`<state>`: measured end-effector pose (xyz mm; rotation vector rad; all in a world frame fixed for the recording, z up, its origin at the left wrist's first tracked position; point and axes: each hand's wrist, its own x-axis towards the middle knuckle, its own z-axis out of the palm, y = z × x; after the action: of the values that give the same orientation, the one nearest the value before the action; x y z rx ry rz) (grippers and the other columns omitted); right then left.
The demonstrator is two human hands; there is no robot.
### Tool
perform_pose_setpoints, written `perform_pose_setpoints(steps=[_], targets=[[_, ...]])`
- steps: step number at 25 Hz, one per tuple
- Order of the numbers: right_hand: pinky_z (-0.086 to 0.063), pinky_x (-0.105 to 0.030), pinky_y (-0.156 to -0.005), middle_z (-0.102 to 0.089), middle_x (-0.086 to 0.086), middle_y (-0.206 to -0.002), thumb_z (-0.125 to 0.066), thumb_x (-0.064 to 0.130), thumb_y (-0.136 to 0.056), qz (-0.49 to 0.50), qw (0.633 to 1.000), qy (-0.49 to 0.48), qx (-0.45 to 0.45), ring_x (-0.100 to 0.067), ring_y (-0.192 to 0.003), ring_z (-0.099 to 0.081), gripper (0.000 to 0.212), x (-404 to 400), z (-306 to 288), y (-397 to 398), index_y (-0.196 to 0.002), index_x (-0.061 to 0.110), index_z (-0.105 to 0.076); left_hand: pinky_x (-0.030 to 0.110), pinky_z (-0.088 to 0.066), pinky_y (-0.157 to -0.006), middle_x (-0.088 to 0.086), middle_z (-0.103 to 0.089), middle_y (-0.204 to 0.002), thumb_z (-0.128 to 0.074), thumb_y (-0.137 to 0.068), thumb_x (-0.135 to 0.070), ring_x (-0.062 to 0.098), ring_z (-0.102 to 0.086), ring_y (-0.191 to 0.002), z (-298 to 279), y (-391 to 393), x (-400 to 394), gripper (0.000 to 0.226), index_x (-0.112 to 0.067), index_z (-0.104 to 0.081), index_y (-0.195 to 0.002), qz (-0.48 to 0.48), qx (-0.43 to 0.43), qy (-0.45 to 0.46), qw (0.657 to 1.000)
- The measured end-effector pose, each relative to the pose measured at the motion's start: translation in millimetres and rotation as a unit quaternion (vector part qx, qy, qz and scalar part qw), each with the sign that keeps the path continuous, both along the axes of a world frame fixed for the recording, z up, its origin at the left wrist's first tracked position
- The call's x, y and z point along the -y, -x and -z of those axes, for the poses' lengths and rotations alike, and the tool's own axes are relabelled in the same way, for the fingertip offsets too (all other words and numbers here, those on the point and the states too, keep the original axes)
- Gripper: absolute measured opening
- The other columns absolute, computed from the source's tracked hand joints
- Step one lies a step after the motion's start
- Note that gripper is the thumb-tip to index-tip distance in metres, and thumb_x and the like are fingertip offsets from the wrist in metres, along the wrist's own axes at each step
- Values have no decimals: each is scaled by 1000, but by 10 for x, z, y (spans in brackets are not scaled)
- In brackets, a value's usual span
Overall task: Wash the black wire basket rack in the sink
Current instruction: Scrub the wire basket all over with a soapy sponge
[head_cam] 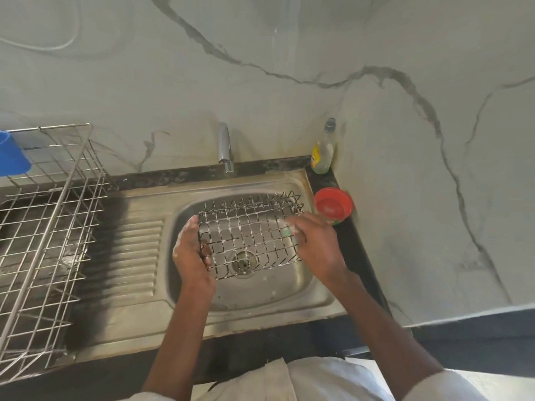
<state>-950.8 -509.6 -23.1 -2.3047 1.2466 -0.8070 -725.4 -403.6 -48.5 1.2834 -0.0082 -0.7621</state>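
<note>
Stainless steel makes up the sink (301, 287) before us, with a ribbed draining board to its left, all set into a dark bench (359, 256) in a corner of pale marble-look walls crossed by grey veins. We see a chrome tap (225, 149) at the back of the basin and a drain (245, 263) in the basin floor. On the bench's back right corner stands a clear bottle (323, 149) with a yellow label, and nearer to us a red-lidded tub (333, 204). To the left, a large silver wire dish rack (49, 233) stands on the bench and draining board, with a blue cup (11, 156) at its far left.

We hold the black wire basket rack (249, 235) above the basin, over the drain, between our two hands. Our left hand (192, 256) grips its left edge, fingers curled round the wires. Our right hand (315, 244) is at its right edge, fingers bent round something green (288, 231) against the wires; we cannot tell what it is.

We see the rack as a shallow rectangular grid of thin dark wire with zigzag sides, tilted slightly, streaked with white suds.
</note>
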Motion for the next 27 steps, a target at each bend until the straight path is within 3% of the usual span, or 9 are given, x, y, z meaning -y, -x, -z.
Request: perform_pose_setpoints(steps=[3,7,11,15,17,20,21,24,27], targets=[[-36,-1,-73,-71,-6,-103,-63,-4,-91,67,998,-13,-3,-17,-87,-64,31,323,-107,-149,-113,12,-78,18,-31,-35,-7,-65,-76,-75,-95,-42,6,-42,-50,-24,35,34,35,-26,-77,-126,19,1,-14,1000],[-53,-30,-88,-72,-10,-114,-62,-1,-94,53,997,-36,-37,-25,-100,-67,31,568,-219,-174,-118,12,-77,20,-38,-42,-6,-71,-80,-80,-91,-40,7,-51,-54,-7,40,59,34,-25,-80,-122,-21,-29,-24,999],[-46,-23,-76,-72,-6,-98,-62,-16,-84,61,998,5,-26,-21,-89,-66,41,100,-104,-89,-104,13,-81,35,-53,-65,5,-78,-104,-84,-86,-40,20,-66,-77,105,-58,98,36,-23,-83,-117,-74,-89,-22,993],[-54,-23,-79,-75,2,-99,-68,-13,-85,18,999,-29,8,-14,-88,-69,39,-203,-29,-480,-105,19,-80,25,-45,-47,-1,-75,-93,-78,-94,-35,10,-58,-61,21,-40,173,32,-25,-78,-124,-68,-64,-21,995],[-57,-23,-88,-76,11,-102,-67,-5,-92,39,966,-210,144,-4,-93,-71,32,-215,-116,-568,-104,22,-79,22,-45,-43,-10,-72,-82,-76,-98,-36,12,-55,-59,-68,-23,217,28,-29,-76,-125,-41,0,-14,999],[-62,-37,-85,-75,8,-109,-51,-10,-95,118,850,-401,322,-13,-89,-73,41,10,-261,-558,-101,21,-78,48,-62,-74,-19,-79,-105,-72,-102,-36,42,-71,-87,-199,24,264,21,-37,-75,-122,17,165,-7,986],[-62,-37,-79,-73,8,-115,-44,-10,-96,123,847,-413,311,-14,-84,-71,45,112,-312,-559,-101,21,-76,50,-60,-72,-23,-78,-98,-70,-103,-34,41,-69,-78,-228,62,268,20,-39,-73,-122,41,219,-12,975],[-51,-31,-75,-66,9,-123,-46,6,-100,101,874,-423,218,-5,-86,-55,33,351,-493,-667,-110,23,-73,34,-41,-45,-15,-63,-58,-64,-108,-38,6,-40,-43,-236,135,262,22,-38,-68,-129,91,413,-79,903],[-50,-34,-83,-69,12,-111,-50,43,-105,36,902,-418,103,-10,-99,-60,28,424,-542,-752,-106,27,-74,30,-45,-47,-10,-56,-50,-56,-110,-45,4,-46,-37,-232,75,247,23,-36,-67,-128,151,537,-84,826]])
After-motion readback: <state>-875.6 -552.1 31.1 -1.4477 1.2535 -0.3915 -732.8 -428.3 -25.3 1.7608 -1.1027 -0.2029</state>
